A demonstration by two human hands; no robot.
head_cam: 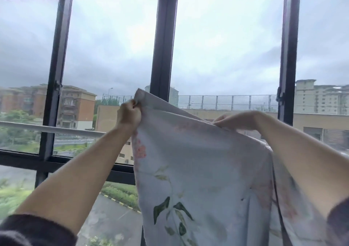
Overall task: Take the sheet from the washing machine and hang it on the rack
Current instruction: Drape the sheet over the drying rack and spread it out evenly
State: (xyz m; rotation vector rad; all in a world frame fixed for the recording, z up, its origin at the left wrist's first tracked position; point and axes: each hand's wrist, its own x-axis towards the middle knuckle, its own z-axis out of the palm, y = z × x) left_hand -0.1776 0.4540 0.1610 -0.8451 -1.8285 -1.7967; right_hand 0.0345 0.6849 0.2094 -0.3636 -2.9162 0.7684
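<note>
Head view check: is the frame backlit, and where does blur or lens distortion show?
Head view: backlit by the overcast sky through the window, yet no harsh glare; the left hand, right hand and floral sheet stay readable. Motion blur softens the sheet's print and the sleeves at the bottom corners. Wide-angle bowing tilts the outer window frames inward and curves the white rail.

I'm facing a tall window (113,47) split by dark metal frames (164,43). A pale rail (47,128) crosses the left side. Far outside, brick apartment blocks (79,105) stand left, pale towers (321,98) right, under grey overcast sky (226,37). Wet pavement (109,213) and green hedges (120,194) lie below.
</note>
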